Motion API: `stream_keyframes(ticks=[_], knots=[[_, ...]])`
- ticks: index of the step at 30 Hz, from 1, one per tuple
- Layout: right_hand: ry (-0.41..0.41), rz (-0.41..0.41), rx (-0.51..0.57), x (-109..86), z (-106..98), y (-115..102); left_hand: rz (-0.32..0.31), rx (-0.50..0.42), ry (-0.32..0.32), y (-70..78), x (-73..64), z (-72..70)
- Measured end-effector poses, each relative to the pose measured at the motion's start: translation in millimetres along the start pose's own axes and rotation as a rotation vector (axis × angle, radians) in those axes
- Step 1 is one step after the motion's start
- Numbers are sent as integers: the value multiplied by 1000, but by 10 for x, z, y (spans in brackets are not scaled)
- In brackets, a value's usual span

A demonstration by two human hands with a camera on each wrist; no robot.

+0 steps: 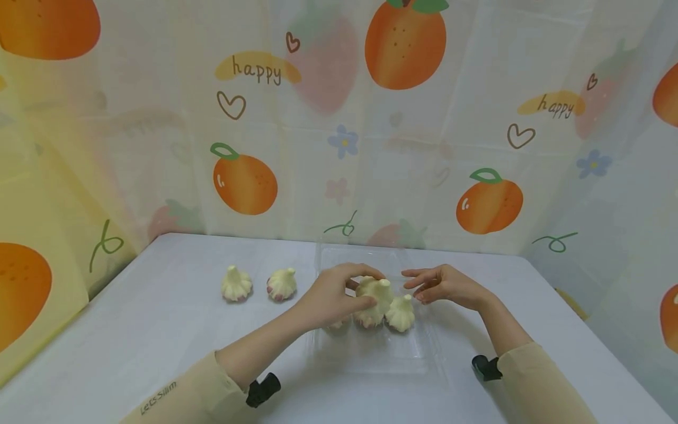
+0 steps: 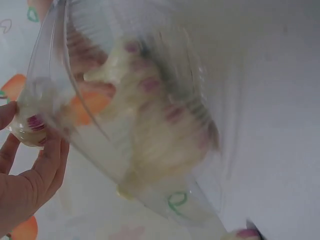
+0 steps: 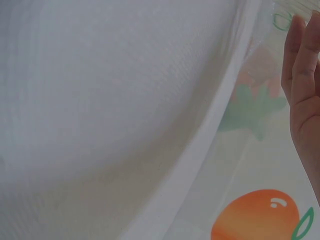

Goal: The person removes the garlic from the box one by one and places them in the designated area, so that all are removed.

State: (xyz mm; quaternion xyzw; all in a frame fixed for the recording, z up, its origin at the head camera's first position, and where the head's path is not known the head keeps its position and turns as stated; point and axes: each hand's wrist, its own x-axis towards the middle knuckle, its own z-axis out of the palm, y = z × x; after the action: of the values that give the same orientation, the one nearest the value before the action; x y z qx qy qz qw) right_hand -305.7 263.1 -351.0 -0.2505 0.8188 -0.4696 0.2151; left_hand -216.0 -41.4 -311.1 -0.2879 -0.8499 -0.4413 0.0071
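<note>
My left hand (image 1: 336, 294) grips a garlic bulb (image 1: 379, 290) between thumb and fingers, above a clear plastic box (image 1: 381, 359). The left wrist view shows the same hand (image 2: 35, 177) round that bulb (image 2: 32, 120) beside the box's clear wall. Inside the box sit more garlic bulbs (image 1: 401, 314); one at the left (image 1: 339, 324) is mostly hidden by my left hand. My right hand (image 1: 447, 287) hovers at the box's right side, its fingers extended and holding nothing. In the right wrist view that hand (image 3: 305, 80) shows only at the edge.
Two garlic bulbs (image 1: 236, 284) stand on the white table (image 1: 159, 330) left of the box. The box's clear lid (image 1: 365, 254) appears raised at the back. A fruit-print curtain (image 1: 339, 165) hangs behind the table.
</note>
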Motion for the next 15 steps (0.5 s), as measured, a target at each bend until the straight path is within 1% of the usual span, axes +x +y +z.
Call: stream_keyframes(ticks=[7, 10, 15], knots=[[-5, -3, 7, 2, 1, 1, -30, 0, 79, -64, -63, -218], [-5, -8, -1, 4, -2, 6, -61, -8, 98, -118, -97, -290], [-6, -13, -1, -2, -3, 5, -114, 7, 128, -212, -171, -410]])
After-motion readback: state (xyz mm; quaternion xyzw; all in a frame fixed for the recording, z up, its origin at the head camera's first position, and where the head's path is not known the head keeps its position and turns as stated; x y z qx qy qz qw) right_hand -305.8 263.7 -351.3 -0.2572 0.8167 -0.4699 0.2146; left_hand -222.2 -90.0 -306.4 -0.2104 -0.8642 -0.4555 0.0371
